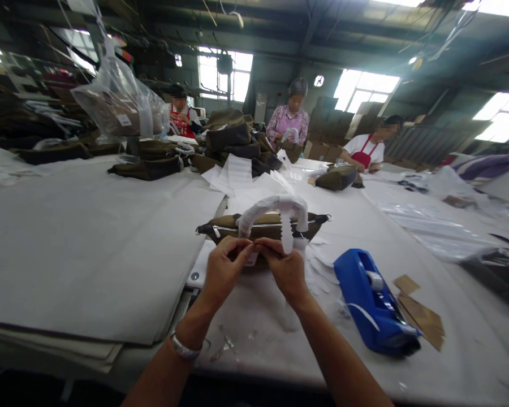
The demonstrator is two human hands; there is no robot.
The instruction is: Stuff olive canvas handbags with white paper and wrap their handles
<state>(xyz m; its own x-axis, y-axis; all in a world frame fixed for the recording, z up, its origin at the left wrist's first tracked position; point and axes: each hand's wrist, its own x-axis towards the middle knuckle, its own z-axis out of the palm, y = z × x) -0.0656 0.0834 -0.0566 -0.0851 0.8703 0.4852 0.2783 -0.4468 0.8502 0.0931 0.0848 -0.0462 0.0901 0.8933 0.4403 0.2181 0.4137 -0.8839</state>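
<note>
An olive-brown handbag (224, 229) with dark end tabs and a zipper along its top stands on the white-covered table before me. Its handle (258, 210) is wrapped in white material and arches upward; a white strip with a notched edge (287, 232) hangs from it. At the bag's near side, my left hand (224, 265) and my right hand (287, 272) meet fingertip to fingertip, both pinched closed. What lies between the fingers is too small to make out. Just below them a pale tag (251, 259) shows in part.
A blue tape dispenser (356, 299) stands at the right, beside brown cardboard pieces (422, 316). Large white sheets (89, 254) are stacked at the left. More bags (231, 138) are piled at the back, where several co-workers stand. Clear plastic bags (432, 226) lie at the far right.
</note>
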